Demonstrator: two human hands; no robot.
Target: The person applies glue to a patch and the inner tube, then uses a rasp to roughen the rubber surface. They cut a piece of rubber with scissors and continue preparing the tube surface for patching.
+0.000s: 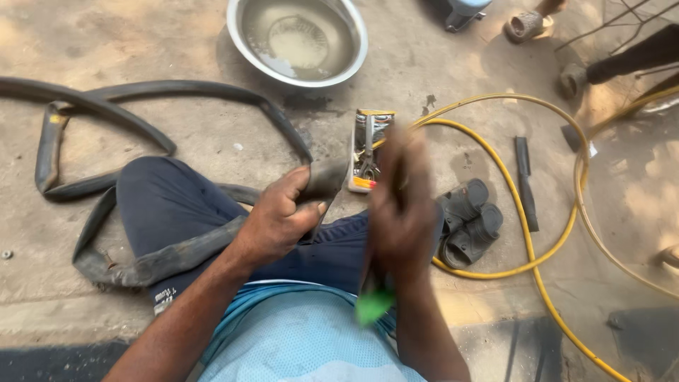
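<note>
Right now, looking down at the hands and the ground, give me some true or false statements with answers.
1. The left hand grips the black rubber inner tube. True.
2. The round metal basin is dry. False: it holds murky water.
3. The yellow hose lies coiled on the ground. True.
4. The right hand is sharp and still. False: it is blurred, with something green below it.
5. The dark sandals are on feet. False: they lie loose.
</note>
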